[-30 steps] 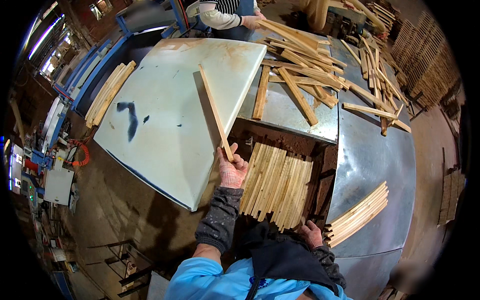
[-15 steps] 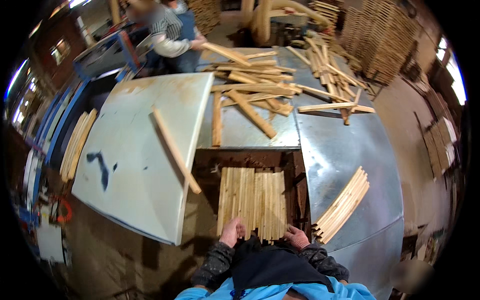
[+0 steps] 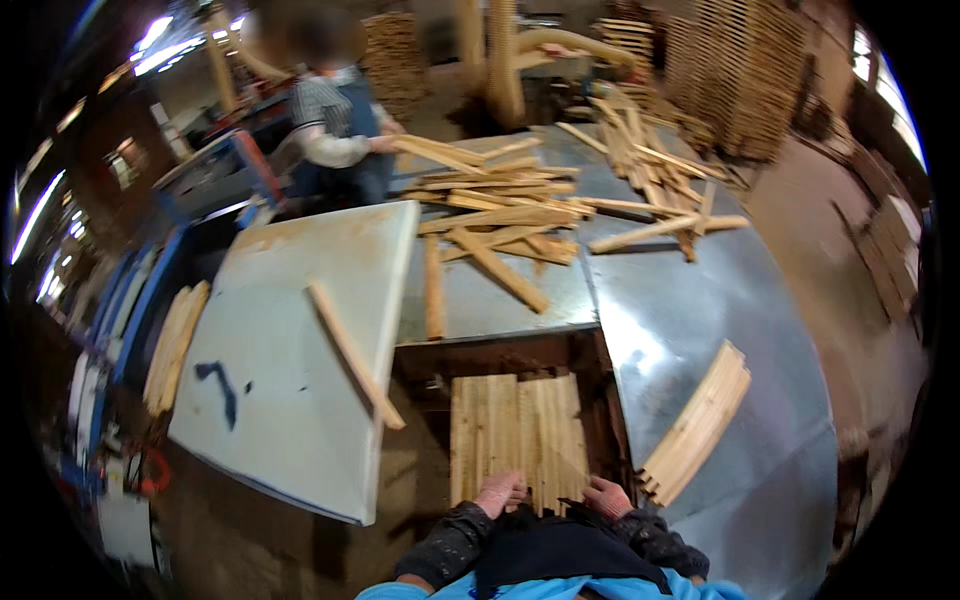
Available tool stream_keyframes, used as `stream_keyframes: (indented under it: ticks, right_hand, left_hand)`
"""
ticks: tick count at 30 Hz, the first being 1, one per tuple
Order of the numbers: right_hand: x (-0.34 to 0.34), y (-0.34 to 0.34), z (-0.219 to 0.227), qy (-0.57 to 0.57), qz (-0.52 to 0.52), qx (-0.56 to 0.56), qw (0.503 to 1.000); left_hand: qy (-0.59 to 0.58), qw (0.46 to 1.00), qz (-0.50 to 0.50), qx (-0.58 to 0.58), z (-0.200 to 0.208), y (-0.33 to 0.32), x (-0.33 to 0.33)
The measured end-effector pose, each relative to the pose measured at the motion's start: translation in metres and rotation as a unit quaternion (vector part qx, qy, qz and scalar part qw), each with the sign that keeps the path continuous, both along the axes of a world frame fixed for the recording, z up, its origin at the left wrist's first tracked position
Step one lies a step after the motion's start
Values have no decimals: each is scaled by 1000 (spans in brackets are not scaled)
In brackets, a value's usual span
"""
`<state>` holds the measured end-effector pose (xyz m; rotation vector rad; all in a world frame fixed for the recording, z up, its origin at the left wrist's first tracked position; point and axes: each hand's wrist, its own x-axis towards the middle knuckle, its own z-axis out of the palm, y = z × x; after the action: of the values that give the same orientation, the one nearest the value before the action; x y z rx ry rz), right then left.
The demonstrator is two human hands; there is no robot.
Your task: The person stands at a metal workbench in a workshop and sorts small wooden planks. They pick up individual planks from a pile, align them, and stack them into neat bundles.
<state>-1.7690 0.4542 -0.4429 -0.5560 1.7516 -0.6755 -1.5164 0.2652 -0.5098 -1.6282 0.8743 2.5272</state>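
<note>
Apparently curled, my left hand [image 3: 501,492] and right hand [image 3: 607,498] sit at the near ends of the wooden slats [image 3: 490,432], lined up between the pale panel [image 3: 275,340] and metal bench [image 3: 735,310]; whether either pinches, I can't tell. I'd expect stiff, light, loose pieces, best squeezed together from both outer sides.

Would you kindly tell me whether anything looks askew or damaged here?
A lone strip lies askew on the white panel, one end jutting past its right edge; dark smudges also mar its pale surface.
</note>
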Motion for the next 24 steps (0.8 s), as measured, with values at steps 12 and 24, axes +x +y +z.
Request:
stream_keyframes:
  ticks: [12, 24]
  right_hand:
    - [-13, 5, -59, -77, -93, 65, 990]
    - [-24, 2, -33, 89, 110, -20, 990]
  left_hand:
    - [-234, 821, -443, -275, -128, 40, 92]
    - [-165, 812, -455, -327, -143, 93, 131]
